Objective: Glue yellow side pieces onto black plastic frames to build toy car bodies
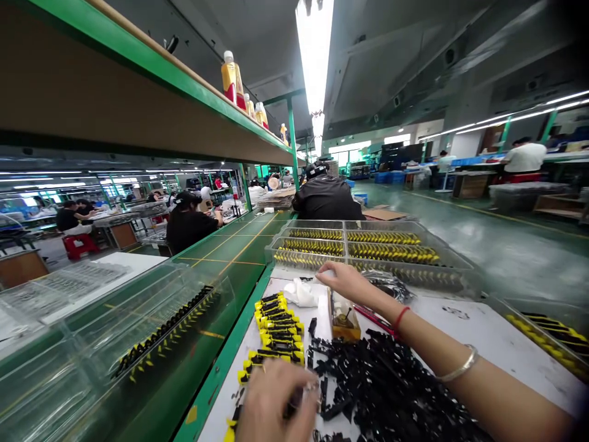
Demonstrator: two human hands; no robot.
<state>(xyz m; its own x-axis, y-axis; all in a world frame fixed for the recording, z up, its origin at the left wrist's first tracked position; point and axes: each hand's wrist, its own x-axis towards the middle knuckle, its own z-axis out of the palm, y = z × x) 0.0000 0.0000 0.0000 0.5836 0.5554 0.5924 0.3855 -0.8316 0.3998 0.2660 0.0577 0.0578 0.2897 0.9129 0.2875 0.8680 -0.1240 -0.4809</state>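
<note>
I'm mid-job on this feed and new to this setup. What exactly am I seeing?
No machine here: these are a person's two bare hands, in one picture from a camera worn on the head. The left hand, blurred at the bottom, is beside a row of yellow-and-black parts. The right hand is farther out, near a white wad and the clear tray. I can't tell what either holds. A pile of black pieces lies on the white table; a green belt runs along the left.

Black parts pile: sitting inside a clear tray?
No, the black parts lie heaped on the white tabletop, beside the row of yellow-and-black pieces.
</note>
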